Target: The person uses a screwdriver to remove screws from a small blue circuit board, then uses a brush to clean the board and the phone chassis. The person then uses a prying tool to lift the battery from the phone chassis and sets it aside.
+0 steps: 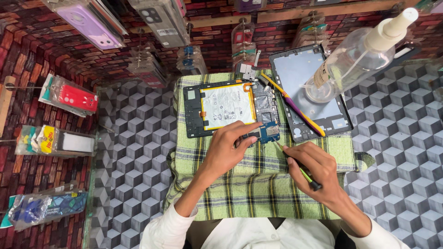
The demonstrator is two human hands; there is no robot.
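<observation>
An opened tablet (230,108) lies on a green plaid cloth (249,184), showing its white battery and blue circuit board. My left hand (228,147) rests on the tablet's near edge, fingers touching the board by the battery. A thin green and black tool (300,170) sits in my right hand (314,168), its tip pointing at the board's lower right corner.
The tablet's grey back cover (300,83) lies to the right with a yellow and purple toothbrush (293,103) across it. A clear spray bottle (360,55) stands on the cover. Packaged phone cases (69,97) hang on the brick-patterned wall at left and above.
</observation>
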